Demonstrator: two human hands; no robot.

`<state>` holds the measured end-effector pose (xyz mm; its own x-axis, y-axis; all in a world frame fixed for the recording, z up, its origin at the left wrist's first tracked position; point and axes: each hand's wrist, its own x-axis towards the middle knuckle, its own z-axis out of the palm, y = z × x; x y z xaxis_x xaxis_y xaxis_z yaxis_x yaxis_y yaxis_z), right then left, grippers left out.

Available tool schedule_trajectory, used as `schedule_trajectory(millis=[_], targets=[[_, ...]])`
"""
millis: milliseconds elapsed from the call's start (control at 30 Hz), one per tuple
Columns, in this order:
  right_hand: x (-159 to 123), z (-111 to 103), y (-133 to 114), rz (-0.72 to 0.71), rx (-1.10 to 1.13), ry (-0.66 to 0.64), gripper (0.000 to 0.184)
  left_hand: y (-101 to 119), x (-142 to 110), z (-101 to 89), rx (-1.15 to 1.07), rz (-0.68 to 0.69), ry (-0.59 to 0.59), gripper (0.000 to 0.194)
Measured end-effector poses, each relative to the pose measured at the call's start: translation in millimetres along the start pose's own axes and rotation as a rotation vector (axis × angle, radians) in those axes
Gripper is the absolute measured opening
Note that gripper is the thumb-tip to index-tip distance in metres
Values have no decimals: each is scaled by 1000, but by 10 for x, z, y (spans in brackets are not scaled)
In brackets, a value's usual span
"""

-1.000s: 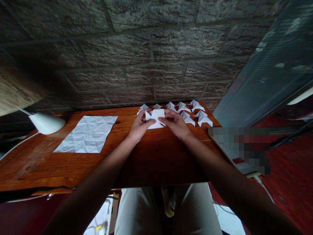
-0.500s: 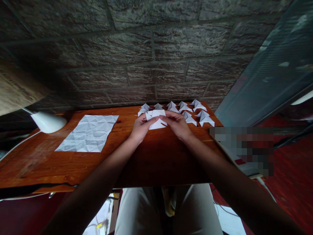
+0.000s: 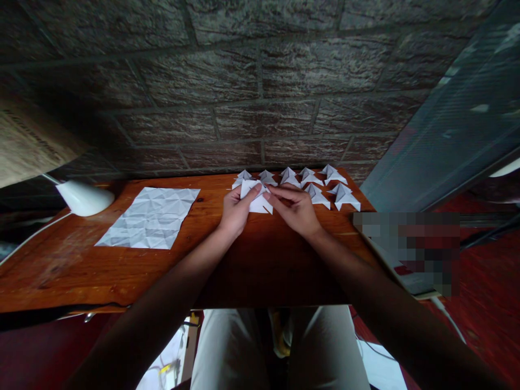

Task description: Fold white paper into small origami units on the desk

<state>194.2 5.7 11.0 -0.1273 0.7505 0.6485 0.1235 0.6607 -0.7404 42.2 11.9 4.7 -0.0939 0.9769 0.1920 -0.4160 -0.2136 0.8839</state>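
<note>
A small piece of folded white paper [image 3: 257,203] is held up between my two hands, above the wooden table. My left hand [image 3: 236,208] grips its left side, thumb laid across the front face. With thumb and fingers pinched, my right hand [image 3: 294,206] holds the upper right part of the same paper, where a flap is raised. Fingers behind the paper are hidden. Just beyond my hands stand several folded paper pieces [image 3: 289,176] with pointed peaks, set in rows; another such piece [image 3: 344,197] is at the right end of the nearer row.
A creased sheet of white paper [image 3: 150,218] lies flat on the wooden table [image 3: 73,271] at left. Behind it is a lamp with a white base [image 3: 85,198]. A brick-patterned wall [image 3: 227,119] rises along the back edge. A blurred-out object [image 3: 406,249] sits beyond the right edge.
My right hand has shifted its pinch to the paper's upper right, and a flap there now stands up. The paper has turned slightly. The view has moved a little.
</note>
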Motion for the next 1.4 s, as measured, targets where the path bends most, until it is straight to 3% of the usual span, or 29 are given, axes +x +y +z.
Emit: schedule_trajectory(millis=[233, 500, 633, 867, 1033, 1267, 1400], targets=[[-16, 43, 97, 58, 84, -19, 32, 22, 0, -10, 72, 28, 17, 33], [-46, 6, -7, -265, -296, 11, 29, 7, -9, -8, 4, 13, 10, 31], [-45, 10, -36, -318, -367, 4, 22, 43, -15, -1, -26, -23, 22, 34], [-22, -29, -59, -139, -239, -31, 15, 42, -14, 8, -23, -50, 43, 30], [1, -17, -31, -40, -72, -61, 11, 47, -17, -13, 48, -28, -18, 29], [47, -11, 143, 319, 222, -68, 35, 1, 14, -75, 91, -14, -66, 27], [67, -40, 129, 343, 201, -95, 39, 10, 25, -102, 103, -55, -111, 30]])
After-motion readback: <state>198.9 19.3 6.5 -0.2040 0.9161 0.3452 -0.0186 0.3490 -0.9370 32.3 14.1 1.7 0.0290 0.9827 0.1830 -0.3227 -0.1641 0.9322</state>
